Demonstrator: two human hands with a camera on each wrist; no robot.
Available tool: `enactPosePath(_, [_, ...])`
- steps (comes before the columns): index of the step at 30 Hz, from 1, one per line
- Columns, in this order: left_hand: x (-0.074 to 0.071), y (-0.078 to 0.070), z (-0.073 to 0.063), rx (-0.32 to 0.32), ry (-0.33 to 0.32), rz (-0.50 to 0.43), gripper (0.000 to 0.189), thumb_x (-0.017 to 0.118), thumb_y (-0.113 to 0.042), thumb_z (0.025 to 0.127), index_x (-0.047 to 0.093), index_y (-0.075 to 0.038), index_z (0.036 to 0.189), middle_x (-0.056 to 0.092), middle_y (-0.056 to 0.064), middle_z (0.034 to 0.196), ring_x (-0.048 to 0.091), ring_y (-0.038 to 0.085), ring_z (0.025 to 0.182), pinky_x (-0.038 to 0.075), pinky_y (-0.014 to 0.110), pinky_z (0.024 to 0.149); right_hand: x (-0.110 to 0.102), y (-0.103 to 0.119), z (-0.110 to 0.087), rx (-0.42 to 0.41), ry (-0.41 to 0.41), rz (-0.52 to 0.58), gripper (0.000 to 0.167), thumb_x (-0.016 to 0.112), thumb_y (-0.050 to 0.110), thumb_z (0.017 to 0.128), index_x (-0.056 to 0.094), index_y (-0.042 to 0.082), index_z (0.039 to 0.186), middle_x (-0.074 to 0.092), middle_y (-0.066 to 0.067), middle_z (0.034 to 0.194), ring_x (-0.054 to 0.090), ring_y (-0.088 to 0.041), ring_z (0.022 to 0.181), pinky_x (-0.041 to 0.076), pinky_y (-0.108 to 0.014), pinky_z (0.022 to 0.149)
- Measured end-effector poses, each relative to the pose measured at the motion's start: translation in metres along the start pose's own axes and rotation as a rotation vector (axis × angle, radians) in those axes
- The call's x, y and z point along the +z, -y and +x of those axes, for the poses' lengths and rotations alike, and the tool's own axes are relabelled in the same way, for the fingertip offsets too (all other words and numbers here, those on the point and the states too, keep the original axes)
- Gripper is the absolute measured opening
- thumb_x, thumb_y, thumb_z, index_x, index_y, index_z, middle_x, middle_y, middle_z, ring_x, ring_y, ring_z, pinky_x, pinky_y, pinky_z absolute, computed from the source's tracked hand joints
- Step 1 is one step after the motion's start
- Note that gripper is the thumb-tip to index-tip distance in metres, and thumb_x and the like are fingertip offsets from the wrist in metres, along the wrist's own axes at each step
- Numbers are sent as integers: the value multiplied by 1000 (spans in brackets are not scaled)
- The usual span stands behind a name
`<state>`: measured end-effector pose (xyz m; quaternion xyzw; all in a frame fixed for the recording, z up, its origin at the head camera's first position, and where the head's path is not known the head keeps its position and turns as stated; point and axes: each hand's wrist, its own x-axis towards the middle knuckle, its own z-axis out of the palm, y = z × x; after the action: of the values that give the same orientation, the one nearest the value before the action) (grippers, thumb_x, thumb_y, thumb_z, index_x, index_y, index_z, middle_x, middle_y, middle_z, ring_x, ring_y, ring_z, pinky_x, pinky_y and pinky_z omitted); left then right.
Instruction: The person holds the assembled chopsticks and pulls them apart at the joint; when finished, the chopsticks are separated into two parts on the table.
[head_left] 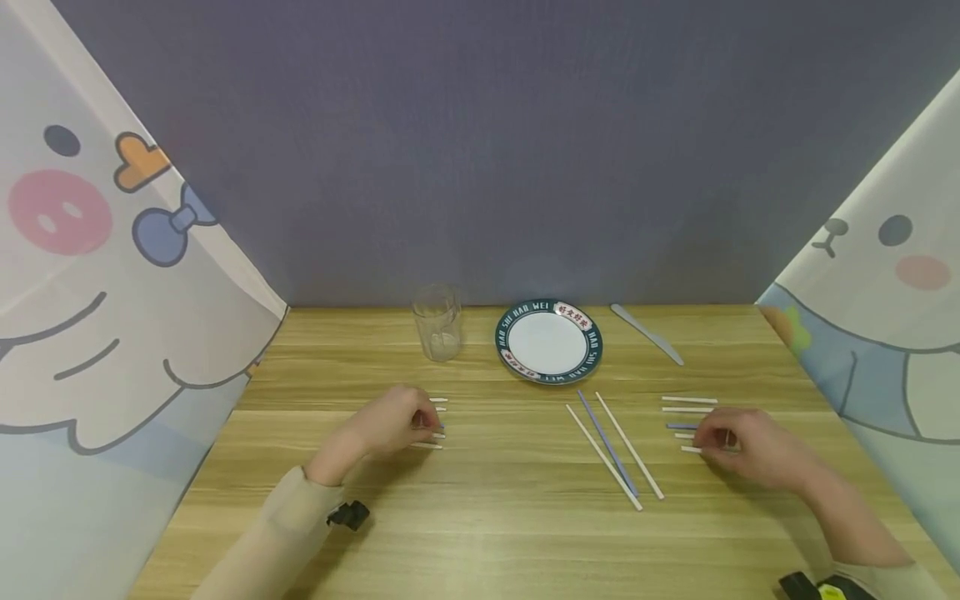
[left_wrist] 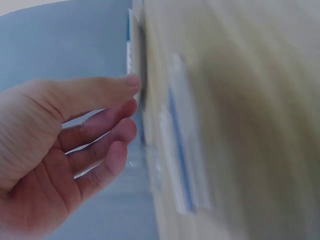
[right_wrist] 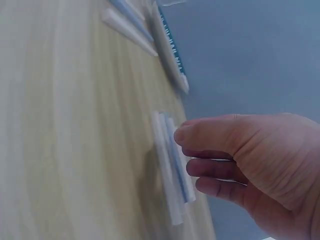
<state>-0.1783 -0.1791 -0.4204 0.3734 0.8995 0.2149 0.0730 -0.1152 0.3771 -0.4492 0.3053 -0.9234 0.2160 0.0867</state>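
Your left hand [head_left: 393, 419] sits over the left row of sticks [head_left: 431, 446] on the worktop [head_left: 487, 525], your right hand [head_left: 750, 442] over the right row [head_left: 688, 410]. Both hands' fingers [left_wrist: 115, 133] are released and loosely curved.

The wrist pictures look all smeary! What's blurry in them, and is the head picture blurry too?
Left wrist view: the sticks and wooden tabletop look smeared, but the left hand is clearer; right wrist view: sticks and wood smear too, the right hand is sharper; head view: much crisper, with lettering readable on the plate and soft shadows near both hands.
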Motion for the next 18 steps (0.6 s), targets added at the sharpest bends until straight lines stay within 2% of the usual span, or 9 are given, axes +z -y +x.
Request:
enactPosePath(5, [-5, -18, 21, 119, -5, 47, 5, 81, -6, 91, 82, -8, 96, 76, -2, 88, 66, 10, 77, 55, 18, 69, -8, 15, 9, 9, 28, 9, 33, 89, 2, 79, 73, 27, 94, 65, 24, 87, 54, 11, 77, 51, -19, 61])
enactPosePath(8, [-2, -29, 35, 173, -14, 68, 7, 79, -9, 92, 82, -8, 99, 78, -1, 91, 69, 11, 80, 56, 18, 73, -9, 25, 18, 1, 30, 9, 30, 89, 3, 81, 74, 24, 96, 66, 23, 89, 54, 11, 78, 51, -20, 61])
enactPosePath(13, [8, -51, 58, 212, -28, 65, 9, 77, -11, 95, 82, -8, 103, 79, 0, 95, 70, 11, 84, 56, 19, 76, -5, 39, 32, -27, 32, -5, 27, 88, 4, 81, 74, 20, 98, 66, 21, 89, 52, 11, 76, 49, -20, 59])
enactPosePath(18, [19, -68, 80, 222, -3, 101, 7, 77, -17, 97, 82, -13, 101, 78, -5, 94, 67, 7, 84, 55, 18, 78, 3, 55, 46, -80, 61, 42, 25, 87, 3, 83, 74, 17, 98, 66, 18, 87, 52, 10, 74, 48, -18, 58])
